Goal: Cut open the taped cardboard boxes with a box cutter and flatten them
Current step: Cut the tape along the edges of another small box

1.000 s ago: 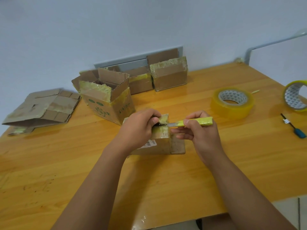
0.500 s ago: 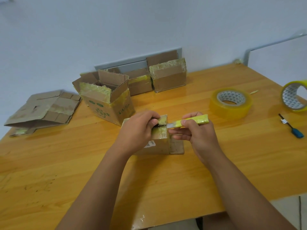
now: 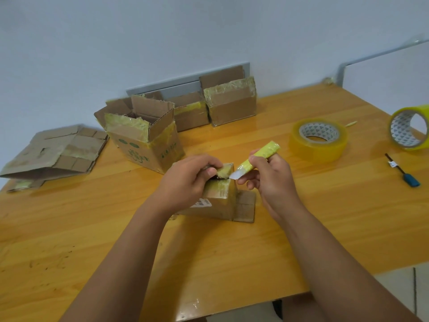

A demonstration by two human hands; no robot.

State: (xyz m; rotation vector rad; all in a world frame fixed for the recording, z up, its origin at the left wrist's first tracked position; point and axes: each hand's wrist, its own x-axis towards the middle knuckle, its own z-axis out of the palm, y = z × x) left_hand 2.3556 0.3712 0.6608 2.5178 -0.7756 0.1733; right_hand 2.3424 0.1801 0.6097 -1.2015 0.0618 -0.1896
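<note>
Mid-cut, my left hand point(image 3: 185, 182) pinched the small box's point(image 3: 218, 201) taped flap; my right hand point(image 3: 269, 180) gripped the box cutter point(image 3: 257, 158), needing a steady slice along the seam.

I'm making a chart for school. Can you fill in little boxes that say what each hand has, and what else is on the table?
left hand: pinches flap of small box
right hand: holds cutter, blade at the box's top seam
flat box: far left
open box: behind the hands
tape rolls: one lying, one upright
table: wood
</note>
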